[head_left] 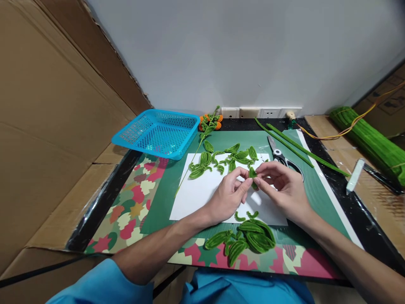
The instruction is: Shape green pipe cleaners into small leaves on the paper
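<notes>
My left hand [228, 195] and my right hand [281, 185] meet over a white paper sheet [199, 194], both pinching one small green pipe-cleaner leaf [252, 174] between fingertips. Behind the hands, several finished green leaves [221, 159] lie spread on the paper. Nearer to me, a pile of larger green leaves [247, 240] rests on the green mat [164, 185], with two short curved green pieces [245, 216] just beyond it.
A blue plastic basket [158, 133] sits at the back left. Scissors [280, 156] and long green stems [294, 147] lie to the right. An orange-flower sprig [209, 122] rests by the wall sockets. A green pipe-cleaner bundle [370, 141] lies far right. Cardboard walls stand on the left.
</notes>
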`<state>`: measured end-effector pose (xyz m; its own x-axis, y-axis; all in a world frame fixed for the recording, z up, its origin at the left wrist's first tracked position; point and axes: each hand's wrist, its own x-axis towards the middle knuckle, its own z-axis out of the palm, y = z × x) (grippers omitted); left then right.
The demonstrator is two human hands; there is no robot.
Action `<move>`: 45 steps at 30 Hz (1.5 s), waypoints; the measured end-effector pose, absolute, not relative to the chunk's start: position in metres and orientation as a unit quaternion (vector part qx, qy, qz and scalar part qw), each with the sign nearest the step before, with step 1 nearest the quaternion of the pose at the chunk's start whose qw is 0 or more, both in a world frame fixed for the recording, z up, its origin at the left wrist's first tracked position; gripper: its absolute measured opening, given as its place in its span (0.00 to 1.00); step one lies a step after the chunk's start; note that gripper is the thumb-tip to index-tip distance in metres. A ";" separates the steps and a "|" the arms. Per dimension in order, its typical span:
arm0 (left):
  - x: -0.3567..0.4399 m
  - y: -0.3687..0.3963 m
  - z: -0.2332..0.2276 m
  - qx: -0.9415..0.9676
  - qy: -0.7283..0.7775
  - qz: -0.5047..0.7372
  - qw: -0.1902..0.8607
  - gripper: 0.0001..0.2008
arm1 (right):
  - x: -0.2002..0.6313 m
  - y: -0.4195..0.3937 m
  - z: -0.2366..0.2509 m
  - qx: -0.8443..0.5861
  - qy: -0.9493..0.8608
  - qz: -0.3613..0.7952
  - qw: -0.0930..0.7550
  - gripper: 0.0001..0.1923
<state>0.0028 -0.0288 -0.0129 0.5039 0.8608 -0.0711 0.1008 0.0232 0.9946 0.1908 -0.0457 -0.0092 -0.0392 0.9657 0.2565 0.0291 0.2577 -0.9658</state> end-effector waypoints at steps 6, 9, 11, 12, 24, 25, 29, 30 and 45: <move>0.002 -0.025 -0.009 0.579 0.356 0.304 0.667 0.17 | 0.193 -0.042 -0.005 -0.397 -0.508 0.513 0.567 0.17; 0.001 -0.023 -0.007 0.562 0.341 0.299 0.692 0.18 | 0.194 -0.040 -0.007 -0.384 -0.476 0.555 0.564 0.17; 0.001 -0.022 -0.007 0.550 0.335 0.296 0.705 0.18 | 0.195 -0.039 -0.009 -0.378 -0.460 0.577 0.560 0.16; 0.001 -0.022 -0.007 0.545 0.333 0.295 0.711 0.18 | 0.195 -0.039 -0.009 -0.376 -0.453 0.584 0.559 0.16; -0.001 -0.017 -0.011 0.523 0.324 0.297 0.730 0.15 | 0.195 -0.039 -0.005 -0.406 -0.487 0.551 0.543 0.16; -0.001 -0.017 -0.011 0.523 0.325 0.293 0.731 0.15 | 0.195 -0.039 -0.005 -0.408 -0.486 0.551 0.542 0.16; -0.002 -0.016 -0.009 0.513 0.332 0.283 0.739 0.15 | 0.197 -0.039 -0.005 -0.411 -0.466 0.568 0.540 0.16; -0.002 -0.016 -0.008 0.510 0.333 0.280 0.742 0.15 | 0.197 -0.038 -0.006 -0.408 -0.457 0.579 0.538 0.16; -0.003 -0.018 -0.006 0.545 0.344 0.275 0.713 0.18 | 0.199 -0.038 -0.008 -0.394 -0.479 0.605 0.499 0.16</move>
